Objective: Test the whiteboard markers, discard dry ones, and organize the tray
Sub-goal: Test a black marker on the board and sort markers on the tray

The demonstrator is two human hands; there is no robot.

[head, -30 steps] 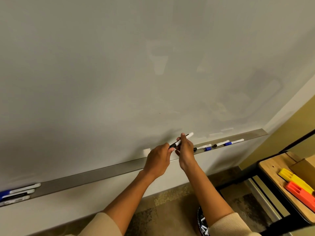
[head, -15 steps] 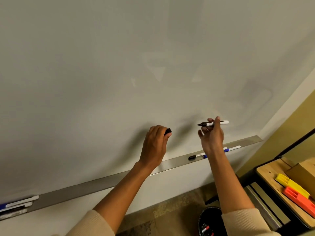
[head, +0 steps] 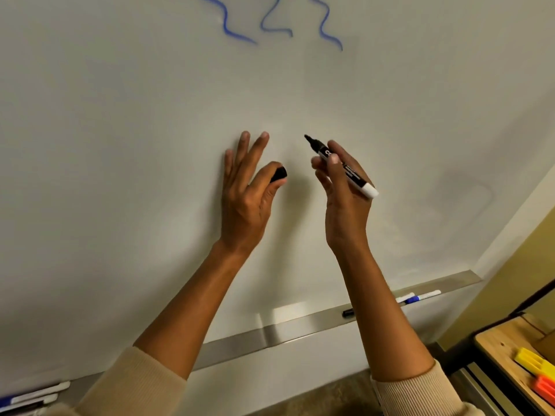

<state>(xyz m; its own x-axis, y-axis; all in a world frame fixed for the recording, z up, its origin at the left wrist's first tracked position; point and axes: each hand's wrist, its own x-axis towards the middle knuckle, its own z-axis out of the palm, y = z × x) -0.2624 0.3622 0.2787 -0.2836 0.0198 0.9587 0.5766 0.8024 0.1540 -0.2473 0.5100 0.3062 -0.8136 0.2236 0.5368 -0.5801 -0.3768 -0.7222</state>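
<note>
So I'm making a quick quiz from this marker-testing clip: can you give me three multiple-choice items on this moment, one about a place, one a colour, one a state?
1. Where is the black cap?
A. on the tray
B. in the left hand
C. on the marker

2. What colour are the squiggles on the whiteboard?
A. red
B. green
C. blue

3. What state is the marker in the right hand in?
A. uncapped
B. capped
C. snapped in two

Key:
1 B, the left hand pinches the cap with thumb and forefinger.
2 C, all three wavy lines are blue.
3 A, its dark tip is bare, pointing up and to the left.
</note>
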